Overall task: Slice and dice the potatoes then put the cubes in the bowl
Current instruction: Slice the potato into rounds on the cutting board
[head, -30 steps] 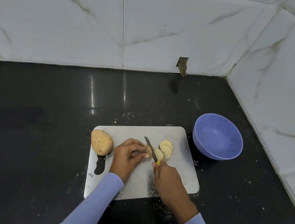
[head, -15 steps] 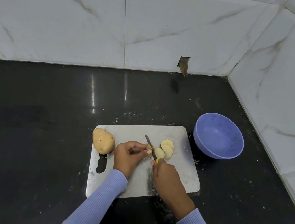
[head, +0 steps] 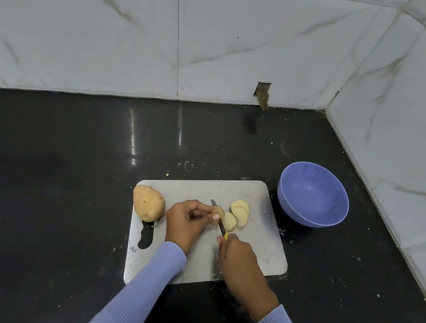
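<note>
The knife (head: pixel 219 218) had cut further into the potato piece (head: pixel 218 212), mid-board. The left hand (head: pixel 187 220) pinched that piece; the right hand (head: pixel 238 255) gripped the knife just right of it.

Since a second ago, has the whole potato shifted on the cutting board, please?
No. The whole potato still sits at the cutting board's left edge, above the handle slot.

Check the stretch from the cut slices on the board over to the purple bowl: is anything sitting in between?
Nothing visible does. The slices lie near the cutting board's right end, and the bowl stands just past the board's far right corner on the counter. Only bare board and counter with small crumbs lie between. The bowl looks empty.
</note>
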The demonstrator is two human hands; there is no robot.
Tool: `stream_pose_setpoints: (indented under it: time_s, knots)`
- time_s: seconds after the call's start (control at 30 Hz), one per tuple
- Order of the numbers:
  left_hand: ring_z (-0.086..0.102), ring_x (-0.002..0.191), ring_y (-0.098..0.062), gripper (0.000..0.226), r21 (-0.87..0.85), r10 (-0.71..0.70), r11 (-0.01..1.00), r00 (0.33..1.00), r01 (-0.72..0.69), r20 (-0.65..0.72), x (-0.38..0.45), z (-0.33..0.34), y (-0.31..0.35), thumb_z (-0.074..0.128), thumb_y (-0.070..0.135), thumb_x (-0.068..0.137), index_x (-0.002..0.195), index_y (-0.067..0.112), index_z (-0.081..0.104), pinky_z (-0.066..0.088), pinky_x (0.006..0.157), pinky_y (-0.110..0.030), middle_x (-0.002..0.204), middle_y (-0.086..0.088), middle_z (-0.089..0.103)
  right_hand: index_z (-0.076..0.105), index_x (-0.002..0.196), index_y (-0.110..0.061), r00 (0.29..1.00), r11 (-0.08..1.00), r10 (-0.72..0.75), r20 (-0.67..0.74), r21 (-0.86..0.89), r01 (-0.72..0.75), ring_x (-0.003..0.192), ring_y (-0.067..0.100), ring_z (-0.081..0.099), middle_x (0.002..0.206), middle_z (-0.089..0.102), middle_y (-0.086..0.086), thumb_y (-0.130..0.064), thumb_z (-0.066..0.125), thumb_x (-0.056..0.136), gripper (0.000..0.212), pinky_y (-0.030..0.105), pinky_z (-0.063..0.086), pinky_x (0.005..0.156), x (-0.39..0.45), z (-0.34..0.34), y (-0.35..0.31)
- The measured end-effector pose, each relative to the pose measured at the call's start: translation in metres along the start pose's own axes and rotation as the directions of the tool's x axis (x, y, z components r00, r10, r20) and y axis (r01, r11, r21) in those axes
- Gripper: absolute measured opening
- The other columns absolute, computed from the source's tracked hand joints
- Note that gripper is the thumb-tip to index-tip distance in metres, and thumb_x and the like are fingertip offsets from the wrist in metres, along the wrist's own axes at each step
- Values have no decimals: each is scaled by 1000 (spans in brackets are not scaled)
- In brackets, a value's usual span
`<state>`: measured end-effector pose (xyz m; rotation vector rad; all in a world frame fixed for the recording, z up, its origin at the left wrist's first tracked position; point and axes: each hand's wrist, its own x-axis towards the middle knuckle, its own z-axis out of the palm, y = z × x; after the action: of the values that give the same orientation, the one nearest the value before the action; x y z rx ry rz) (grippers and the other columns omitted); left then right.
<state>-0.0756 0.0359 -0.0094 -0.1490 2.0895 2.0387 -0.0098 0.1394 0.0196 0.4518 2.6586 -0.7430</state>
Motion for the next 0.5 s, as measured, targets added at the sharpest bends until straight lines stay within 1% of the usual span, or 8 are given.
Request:
stream_pose_setpoints:
  time_s: [0.07, 0.13, 0.23, 0.3, 0.37, 0.43, 0.5]
  knots:
    - [70, 77, -21, 14, 16, 2, 1000, 1000, -2, -5, 1, 0, 0, 79, 0, 70, 83, 6, 74, 57, 75, -26, 76, -4, 74, 47, 99, -13, 1000, 999, 22, 20, 28, -23, 80, 15, 49, 90, 52, 3, -36, 27, 104, 31, 24, 34, 67, 0, 0, -2]
    - [70, 78, -21, 14, 25, -5, 1000, 1000, 6, -10, 2, 1, -2, 79, 1, 70, 82, 9, 75, 57, 77, -29, 76, -4, 74, 43, 93, -14, 999, 999, 31, 28, 38, -32, 80, 16, 47, 90, 50, 4, -35, 27, 104, 29, 26, 34, 68, 2, 0, -5]
    - [70, 79, -20, 18, 54, -1, 999, 1000, 2, -13, 3, 1, -4, 81, 1, 68, 81, 12, 74, 57, 78, -31, 78, -4, 73, 42, 91, -13, 999, 999, 33, 22, 42, -34, 80, 17, 47, 95, 55, 9, -34, 28, 104, 29, 27, 34, 69, 3, 0, -6]
    - [69, 80, -20, 26, 55, 1, 998, 1000, -1, 6, 4, 1, -5, 82, -2, 66, 87, 12, 74, 57, 78, -29, 82, -7, 73, 43, 90, -13, 999, 998, 31, 22, 50, -32, 80, 18, 47, 93, 54, 8, -33, 28, 104, 29, 28, 34, 69, 3, -1, -5]
    - [66, 80, -17, 34, 61, 9, 998, 1000, -9, 14, 4, 2, -5, 81, -4, 65, 93, 14, 74, 56, 77, -25, 87, -9, 70, 43, 90, -13, 999, 998, 26, 24, 55, -27, 79, 18, 48, 90, 52, 6, -33, 28, 104, 29, 28, 34, 68, 3, -1, -4]
    - [65, 79, -16, 35, 84, 32, 996, 999, -33, 8, 4, 3, -4, 81, -2, 67, 95, 18, 73, 55, 77, -21, 88, -8, 69, 44, 90, -13, 999, 997, 21, 38, 73, -24, 77, 17, 48, 86, 49, 3, -33, 28, 104, 29, 28, 34, 67, 2, -3, -2]
    - [65, 79, -17, 30, 139, 65, 988, 998, -63, -7, 4, 5, -3, 81, 1, 69, 93, 17, 74, 54, 76, -19, 89, -7, 68, 44, 89, -14, 998, 996, 16, 53, 87, -20, 75, 15, 47, 81, 46, 0, -34, 28, 104, 30, 28, 34, 65, -2, -2, 3]
